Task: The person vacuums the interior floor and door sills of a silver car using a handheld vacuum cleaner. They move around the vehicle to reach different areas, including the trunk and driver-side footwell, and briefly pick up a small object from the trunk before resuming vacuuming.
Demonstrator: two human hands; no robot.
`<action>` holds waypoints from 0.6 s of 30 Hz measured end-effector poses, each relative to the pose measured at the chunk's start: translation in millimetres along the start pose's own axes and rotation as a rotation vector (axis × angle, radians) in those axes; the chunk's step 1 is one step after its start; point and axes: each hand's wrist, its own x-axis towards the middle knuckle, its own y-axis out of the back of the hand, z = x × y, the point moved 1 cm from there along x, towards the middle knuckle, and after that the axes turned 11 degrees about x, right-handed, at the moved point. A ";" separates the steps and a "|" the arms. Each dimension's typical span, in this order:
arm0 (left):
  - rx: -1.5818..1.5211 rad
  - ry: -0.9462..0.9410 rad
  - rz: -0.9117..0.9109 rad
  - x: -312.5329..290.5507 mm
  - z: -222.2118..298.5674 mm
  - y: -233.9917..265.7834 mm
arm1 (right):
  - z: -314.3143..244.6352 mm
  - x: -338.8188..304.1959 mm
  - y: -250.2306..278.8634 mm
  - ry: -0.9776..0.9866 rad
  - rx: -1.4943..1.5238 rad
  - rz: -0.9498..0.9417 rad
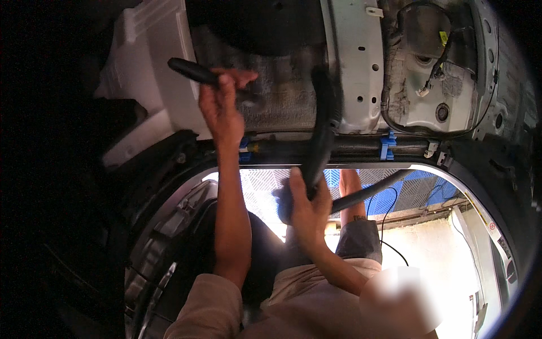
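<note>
My left hand (224, 107) is closed around a black-handled tool (191, 70). Its handle points to the upper left, and its other end, near the dirty metal car floor (282, 96), is too blurred to tell. Lower and to the right, my right hand (310, 210) grips a black vacuum tube (322, 135). The curved tube reaches up over the door sill, its far end lying against the bare floor beside a pale metal crossmember (353, 68). A ribbed black hose (370, 191) runs from near my right hand toward the right.
Blue clips (388, 146) sit along the wiring at the sill (350, 148). Loose wires with a white connector (423, 90) lie at the upper right. A light plastic trim panel (155, 68) stands at the left. Outside are grey and blue floor tiles (406, 195) and a thin black cable (389, 244).
</note>
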 end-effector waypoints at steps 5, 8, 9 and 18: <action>0.199 0.015 0.145 -8.8 25.8 19.2 | -4.0 6.8 -25.3 0.097 0.125 -0.060; 0.627 0.267 0.212 -10.8 35.3 26.3 | -3.8 -3.7 -21.4 -0.053 0.222 0.067; 0.600 0.229 0.163 -11.7 36.9 26.7 | -1.7 -4.6 -23.9 -0.054 0.292 0.069; 0.167 -0.001 -0.143 -3.1 2.1 -27.3 | 23.5 6.6 25.7 0.098 -0.051 -0.031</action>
